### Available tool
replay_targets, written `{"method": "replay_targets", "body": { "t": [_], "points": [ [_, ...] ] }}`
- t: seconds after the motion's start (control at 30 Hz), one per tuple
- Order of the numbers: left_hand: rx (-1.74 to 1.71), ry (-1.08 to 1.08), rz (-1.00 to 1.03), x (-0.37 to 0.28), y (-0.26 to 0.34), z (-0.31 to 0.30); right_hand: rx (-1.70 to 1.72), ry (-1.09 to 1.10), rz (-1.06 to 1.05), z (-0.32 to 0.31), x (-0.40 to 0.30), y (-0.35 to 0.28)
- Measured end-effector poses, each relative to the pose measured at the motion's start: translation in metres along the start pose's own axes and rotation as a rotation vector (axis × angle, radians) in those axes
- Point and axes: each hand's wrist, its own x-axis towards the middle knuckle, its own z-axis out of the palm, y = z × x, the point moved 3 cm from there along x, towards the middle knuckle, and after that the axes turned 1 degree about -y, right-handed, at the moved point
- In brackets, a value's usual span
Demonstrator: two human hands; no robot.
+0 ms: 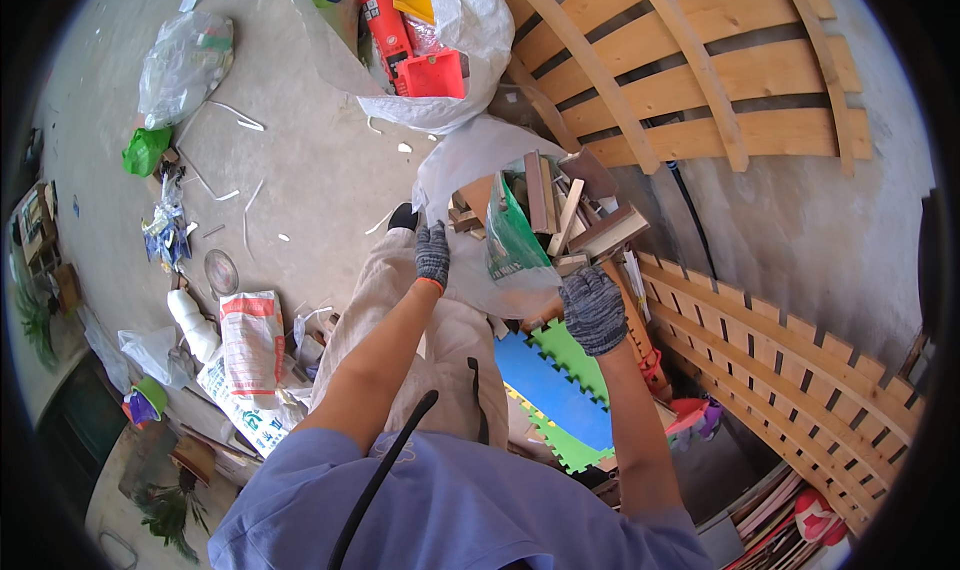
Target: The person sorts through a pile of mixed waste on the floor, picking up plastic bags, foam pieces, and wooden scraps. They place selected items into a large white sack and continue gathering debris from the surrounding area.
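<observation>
A translucent white plastic sack [491,146] stands before me, its mouth spread wide. Wood offcuts [541,191] fill it, some with dark brown faces, and a green printed plastic bag [514,232] lies against them. My left hand [433,253], in a grey knitted glove with an orange cuff, grips the sack's near left rim. On the near right side, my gloved right hand [594,309] has its fingers closed on the rim beside the wood. The fingertips of the right hand are hidden.
Wooden slatted panels [697,52] lean on the right wall. A larger white woven sack [472,29] holds red and yellow items. Foam puzzle mats [555,390] lie below my right hand. To the left are a stuffed clear bag [187,67], plastic strips [251,210] and a paper sack [251,345].
</observation>
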Motion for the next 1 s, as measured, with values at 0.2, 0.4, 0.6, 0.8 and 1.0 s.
{"method": "replay_targets", "body": {
  "t": [0.2, 0.4, 0.6, 0.8, 1.0],
  "points": [
    [-0.504, -0.093, -0.322, -0.002, 0.042, -0.022, 0.203, 0.114, -0.106, -0.008, 0.025, -0.009],
    [-1.444, 0.031, -0.376, 0.002, -0.011, -0.002, 0.202, 0.218, -0.35, -0.013, 0.053, -0.022],
    [-1.017, -0.034, -0.443, 0.01, -0.023, -0.024, -0.163, -0.26, -0.469, 0.029, 0.059, 0.031],
    [-0.636, 0.021, -0.44, 0.007, 0.005, -0.048, -0.205, -0.462, -0.402, 0.028, 0.051, 0.077],
    [-0.098, 0.016, 0.014, 0.005, -0.001, -0.04, -0.245, -0.649, -0.114, 0.042, 0.06, 0.092]
  ]
}}
